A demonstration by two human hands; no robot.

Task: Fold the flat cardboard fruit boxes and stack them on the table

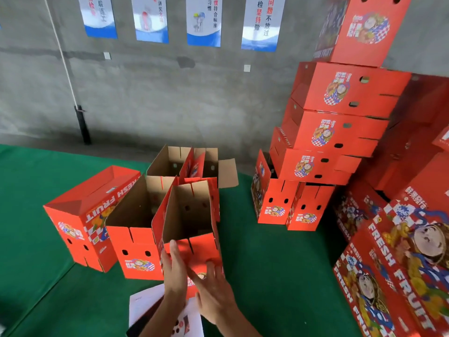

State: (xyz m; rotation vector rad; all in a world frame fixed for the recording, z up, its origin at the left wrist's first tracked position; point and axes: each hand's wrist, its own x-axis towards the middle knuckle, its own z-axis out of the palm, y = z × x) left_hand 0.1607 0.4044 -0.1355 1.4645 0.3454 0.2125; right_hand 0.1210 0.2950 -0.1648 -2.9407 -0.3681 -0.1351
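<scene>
Box (192, 215) stands upright, mouth up, hands (175, 271) touching.

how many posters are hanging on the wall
4, in a row along the top of the grey wall: far left, second, third, and fourth beside the box stack. All are cut off by the frame's top; more may lie outside the view.

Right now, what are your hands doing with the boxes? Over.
Left hand and right hand flat on open box. Open boxes crowd its left; tall stack stands right. White papers underneath.
</scene>
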